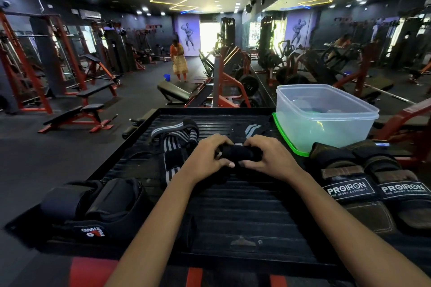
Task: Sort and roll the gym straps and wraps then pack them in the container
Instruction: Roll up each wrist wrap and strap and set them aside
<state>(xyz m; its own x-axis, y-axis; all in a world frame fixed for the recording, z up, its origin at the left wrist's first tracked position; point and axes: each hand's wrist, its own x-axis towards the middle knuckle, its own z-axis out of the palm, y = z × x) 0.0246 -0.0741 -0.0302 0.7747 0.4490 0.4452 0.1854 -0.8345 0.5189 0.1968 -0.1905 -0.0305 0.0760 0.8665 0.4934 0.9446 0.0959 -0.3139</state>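
Black ribbed worktop [245,212]; clear container [326,119] right of centre, empty as far as visible. Black wrap [241,154] mid-frame: soft, light, springs loose. Left hand [207,158] and right hand [272,158] grip curled round roll ends; keep tension there.

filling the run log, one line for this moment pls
step: rolling | both hands on black wrap | striped wrap unrolled left | container open, right
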